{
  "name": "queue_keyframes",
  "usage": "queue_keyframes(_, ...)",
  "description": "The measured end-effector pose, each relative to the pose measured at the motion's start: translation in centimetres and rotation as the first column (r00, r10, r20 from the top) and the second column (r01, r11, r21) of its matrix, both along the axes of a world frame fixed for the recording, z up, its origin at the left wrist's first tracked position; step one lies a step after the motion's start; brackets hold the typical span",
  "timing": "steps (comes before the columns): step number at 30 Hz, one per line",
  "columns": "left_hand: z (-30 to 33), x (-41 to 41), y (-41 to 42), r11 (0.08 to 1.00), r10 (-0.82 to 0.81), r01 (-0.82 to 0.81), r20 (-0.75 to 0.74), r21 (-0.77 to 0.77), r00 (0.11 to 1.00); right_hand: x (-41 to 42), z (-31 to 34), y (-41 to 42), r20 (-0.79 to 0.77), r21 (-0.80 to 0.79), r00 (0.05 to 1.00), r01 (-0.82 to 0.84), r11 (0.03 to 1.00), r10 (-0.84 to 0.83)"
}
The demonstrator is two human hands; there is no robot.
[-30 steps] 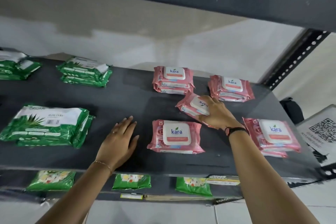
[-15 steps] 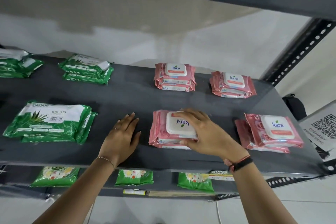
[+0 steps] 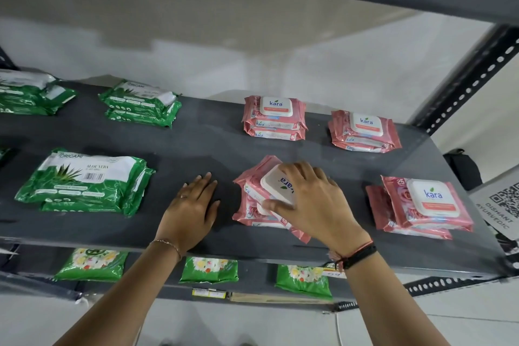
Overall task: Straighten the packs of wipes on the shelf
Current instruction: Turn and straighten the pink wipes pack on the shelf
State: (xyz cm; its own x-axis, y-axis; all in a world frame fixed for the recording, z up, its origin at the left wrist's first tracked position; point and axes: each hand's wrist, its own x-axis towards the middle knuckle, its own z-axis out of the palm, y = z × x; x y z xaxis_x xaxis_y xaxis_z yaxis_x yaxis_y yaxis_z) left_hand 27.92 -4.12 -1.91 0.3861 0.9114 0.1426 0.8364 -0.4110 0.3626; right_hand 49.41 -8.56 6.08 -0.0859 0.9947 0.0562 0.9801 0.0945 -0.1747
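We were squaring the near middle stack: our right hand (image 3: 311, 199) lay fingers spread, clamped on the skewed top pink pack (image 3: 269, 191), while our left hand (image 3: 193, 205) rested flat, fingers together, on the shelf (image 3: 210, 146). Next, we judged, it needed turning to match the pack beneath.

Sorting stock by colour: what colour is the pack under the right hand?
Pink, with a white lid; the pack under the right hand shows best in the head view.

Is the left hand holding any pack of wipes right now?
No, the left hand lies flat on the bare dark grey shelf, touching no pack.
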Motion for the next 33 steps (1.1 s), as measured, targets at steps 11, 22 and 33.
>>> queue_keyframes(11, -0.1, -0.1, 0.1, 1.000, -0.001, 0.001, 0.013, 0.001, 1.000, -0.1, 0.8, 0.1, -0.083, -0.074, 0.996, -0.046, 0.996, 0.039)
queue_keyframes(22, -0.3, -0.1, 0.2, 1.000, 0.001, -0.001, -0.003, -0.005, 1.000, 1.5, 1.8, 1.0, -0.116, -0.248, 0.956, -0.291, 0.924, 0.270)
queue_keyframes(33, 0.0, 0.0, 0.0, 1.000, 0.000, 0.000, -0.008, 0.017, 1.000, 1.7, 1.7, 0.2, -0.001, -0.228, 0.989, -0.146, 0.963, 0.150)
